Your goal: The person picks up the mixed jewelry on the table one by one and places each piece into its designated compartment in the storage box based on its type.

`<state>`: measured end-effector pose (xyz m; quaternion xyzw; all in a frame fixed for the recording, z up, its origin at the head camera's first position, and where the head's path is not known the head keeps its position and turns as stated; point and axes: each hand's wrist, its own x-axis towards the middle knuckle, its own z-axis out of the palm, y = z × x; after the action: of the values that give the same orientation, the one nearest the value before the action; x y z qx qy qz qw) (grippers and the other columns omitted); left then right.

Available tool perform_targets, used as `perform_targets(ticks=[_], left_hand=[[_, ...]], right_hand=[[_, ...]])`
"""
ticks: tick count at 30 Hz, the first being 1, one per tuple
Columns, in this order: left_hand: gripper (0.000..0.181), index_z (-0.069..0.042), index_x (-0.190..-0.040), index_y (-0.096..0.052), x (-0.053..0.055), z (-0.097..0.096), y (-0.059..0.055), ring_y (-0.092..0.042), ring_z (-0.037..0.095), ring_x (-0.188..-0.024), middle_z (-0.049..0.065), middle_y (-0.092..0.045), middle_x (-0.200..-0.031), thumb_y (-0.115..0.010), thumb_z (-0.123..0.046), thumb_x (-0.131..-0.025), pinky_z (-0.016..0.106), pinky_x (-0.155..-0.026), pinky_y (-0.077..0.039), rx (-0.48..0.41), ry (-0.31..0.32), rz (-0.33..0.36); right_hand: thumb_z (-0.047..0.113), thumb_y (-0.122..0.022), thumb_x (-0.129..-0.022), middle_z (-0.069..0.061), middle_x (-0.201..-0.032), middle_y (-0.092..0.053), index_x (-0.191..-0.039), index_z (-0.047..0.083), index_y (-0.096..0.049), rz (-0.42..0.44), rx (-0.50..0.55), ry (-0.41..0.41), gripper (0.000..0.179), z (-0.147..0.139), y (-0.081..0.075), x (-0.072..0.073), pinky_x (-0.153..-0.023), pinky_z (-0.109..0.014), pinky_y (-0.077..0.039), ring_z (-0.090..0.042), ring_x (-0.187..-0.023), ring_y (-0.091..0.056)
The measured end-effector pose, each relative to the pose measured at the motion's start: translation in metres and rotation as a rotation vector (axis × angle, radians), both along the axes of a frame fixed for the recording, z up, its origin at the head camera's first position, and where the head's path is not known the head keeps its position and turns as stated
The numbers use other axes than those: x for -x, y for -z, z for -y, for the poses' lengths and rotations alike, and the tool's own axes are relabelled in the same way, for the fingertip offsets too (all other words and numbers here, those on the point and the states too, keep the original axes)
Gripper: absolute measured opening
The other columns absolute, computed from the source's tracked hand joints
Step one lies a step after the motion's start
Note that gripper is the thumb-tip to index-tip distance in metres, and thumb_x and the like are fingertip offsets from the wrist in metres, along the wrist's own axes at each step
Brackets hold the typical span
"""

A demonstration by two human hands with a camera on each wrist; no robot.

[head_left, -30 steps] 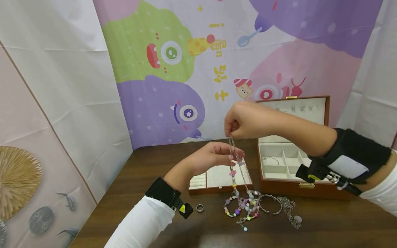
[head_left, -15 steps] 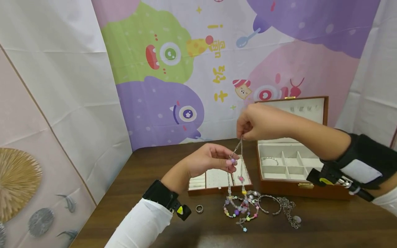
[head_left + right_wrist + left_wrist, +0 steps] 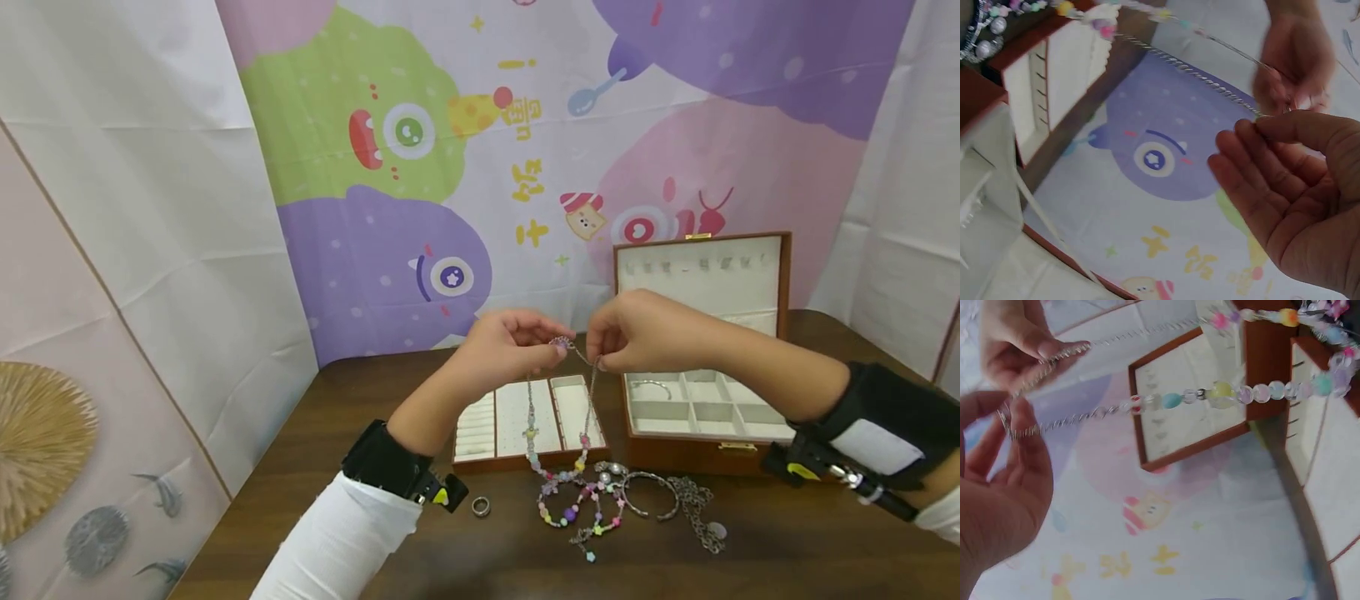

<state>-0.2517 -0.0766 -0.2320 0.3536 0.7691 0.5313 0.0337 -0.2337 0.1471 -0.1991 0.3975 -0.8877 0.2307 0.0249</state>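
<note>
In the head view a necklace of pastel beads point(image 3: 557, 477) on a silver chain hangs as a loop between both hands. My left hand point(image 3: 510, 348) pinches the chain on the left, beside a small purple bead point(image 3: 561, 342). On the other side my right hand point(image 3: 637, 332) pinches the chain between thumb and forefinger. The left wrist view shows its round beads point(image 3: 1262, 394) close, with the chain point(image 3: 1072, 420) running to the fingers. The necklace's lower end overlaps a pile of bead bracelets point(image 3: 546, 515) on the table.
Behind the necklace lies a white-lined tray point(image 3: 522, 417) with a ring-roll section. An open brown jewelry box point(image 3: 678, 454) with a raised lid stands at right, a bracelet point(image 3: 652, 383) inside. A ring point(image 3: 481, 506), a silver bangle point(image 3: 651, 475) and a tangled chain point(image 3: 696, 504) lie in front.
My left hand took hold of the chain near the purple bead and rose. The right hand moved right and lowered, and the necklace spread from a narrow hang into a wider loop.
</note>
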Motion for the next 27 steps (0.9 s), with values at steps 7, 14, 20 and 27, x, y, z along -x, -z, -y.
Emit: perform_targets(ticks=[7, 14, 20, 27], left_hand=[[0.023, -0.005, -0.102, -0.077, -0.008, -0.013, -0.012, -0.047, 0.004, -0.053, 0.0, -0.066, -0.066, -0.064, -0.001, -0.084, 0.02, -0.047, -0.036, 0.089, -0.185, -0.287], [0.019, -0.008, -0.101, -0.078, -0.011, -0.021, -0.018, -0.055, 0.002, -0.057, 0.001, -0.068, -0.075, -0.068, -0.003, -0.085, 0.018, -0.046, -0.04, 0.131, -0.247, -0.424], [0.021, -0.008, -0.1, -0.078, -0.011, -0.023, -0.022, -0.062, 0.004, -0.065, 0.003, -0.071, -0.087, -0.068, 0.0, -0.082, 0.017, -0.048, -0.043, 0.167, -0.315, -0.563], [0.021, -0.008, -0.1, -0.078, -0.007, -0.023, -0.023, -0.063, 0.005, -0.068, 0.002, -0.071, -0.087, -0.069, -0.004, -0.082, 0.017, -0.054, -0.045, 0.187, -0.375, -0.584]], right_hand=[[-0.004, -0.064, -0.081, 0.001, -0.082, -0.068, -0.09, 0.003, -0.069, 0.064, 0.096, 0.057, 0.012, 0.002, 0.011, 0.0, -0.072, -0.032, -0.055, -0.014, -0.079, -0.066], [0.001, -0.056, -0.092, -0.016, -0.109, -0.067, -0.116, -0.013, -0.059, 0.406, 0.424, 0.071, 0.028, 0.005, 0.015, 0.002, -0.091, -0.037, -0.052, -0.026, -0.103, -0.064], [0.009, -0.055, -0.099, -0.01, -0.094, -0.067, -0.109, -0.012, -0.058, 0.576, 0.605, 0.071, 0.023, 0.006, 0.011, 0.001, -0.091, -0.035, -0.052, -0.023, -0.094, -0.065], [0.012, -0.059, -0.097, -0.005, -0.076, -0.062, -0.09, 0.001, -0.065, 0.475, 0.572, 0.16, 0.014, 0.005, -0.014, 0.0, -0.077, -0.032, -0.051, -0.02, -0.076, -0.058]])
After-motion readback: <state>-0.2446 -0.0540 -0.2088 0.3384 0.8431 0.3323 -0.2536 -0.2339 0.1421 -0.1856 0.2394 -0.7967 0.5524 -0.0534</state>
